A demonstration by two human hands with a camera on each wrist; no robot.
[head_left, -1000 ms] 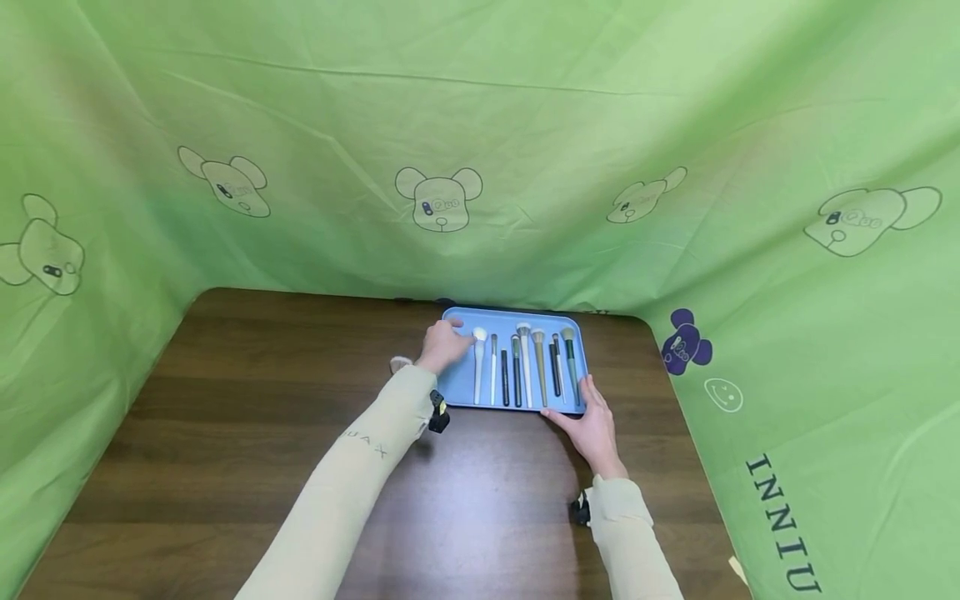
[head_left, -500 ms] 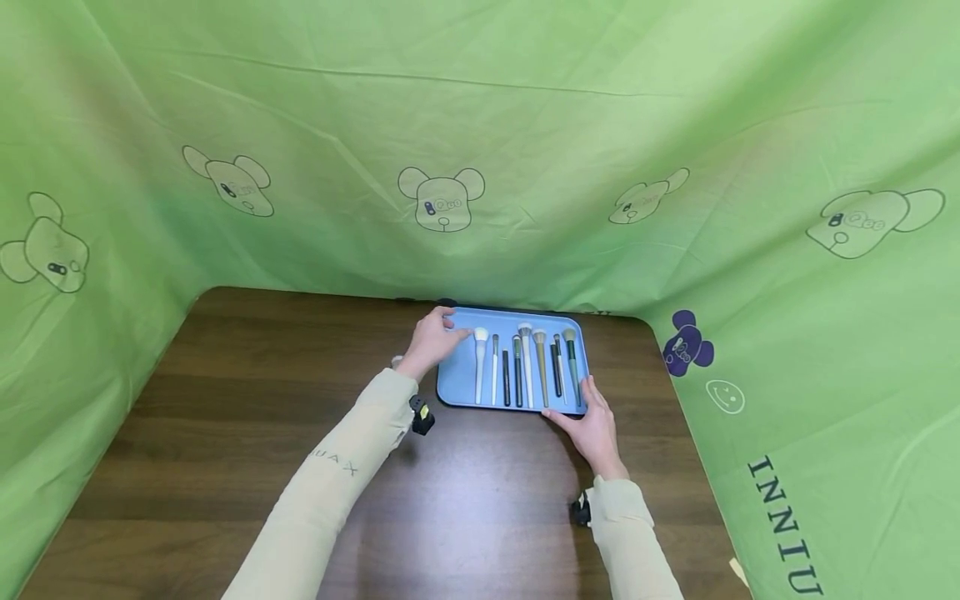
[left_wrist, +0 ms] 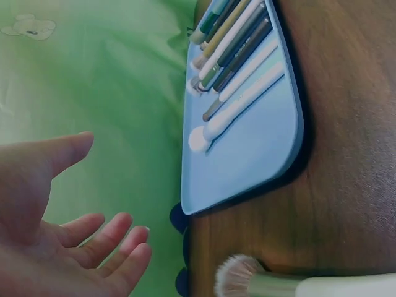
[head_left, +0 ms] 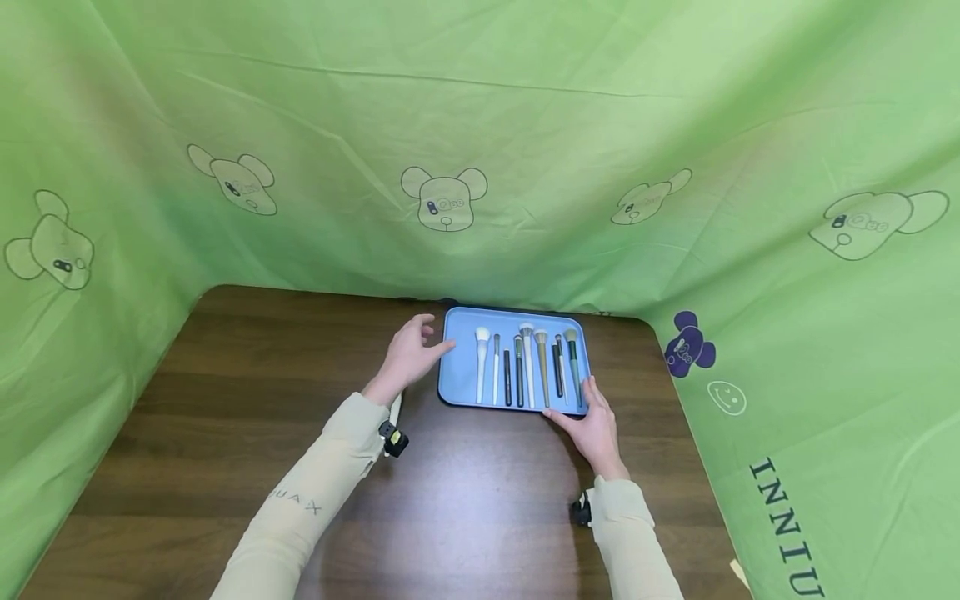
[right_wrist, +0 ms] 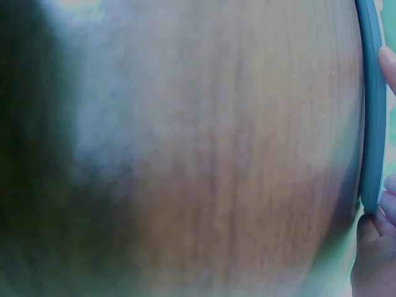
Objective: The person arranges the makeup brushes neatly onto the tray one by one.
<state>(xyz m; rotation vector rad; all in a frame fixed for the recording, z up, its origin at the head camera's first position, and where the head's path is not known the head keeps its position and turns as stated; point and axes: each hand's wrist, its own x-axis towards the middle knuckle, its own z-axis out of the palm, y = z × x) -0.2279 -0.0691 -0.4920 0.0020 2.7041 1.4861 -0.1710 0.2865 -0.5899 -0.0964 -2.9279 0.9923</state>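
A light blue tray (head_left: 459,371) lies near the back of the table. Several makeup brushes sit in it side by side, bristles toward the back; the leftmost is a white brush (head_left: 482,367). My left hand (head_left: 408,354) hovers by the tray's left edge, fingers spread and holding nothing. Under the left wrist, partly hidden, a loose makeup brush (left_wrist: 340,288) with a pale handle lies on the table. At the tray's near right corner my right hand (head_left: 596,429) holds on, thumb along the front edge and fingers at the right side.
The dark wooden table (head_left: 247,417) spreads to the left and front of the tray. A green printed cloth (head_left: 442,108) hangs behind the table and along its sides, close to the tray's back edge.
My left hand has drawn back leftward from over the tray's left end to just outside it, uncovering the tray's left end. The right hand, the tray and its brushes stay put.
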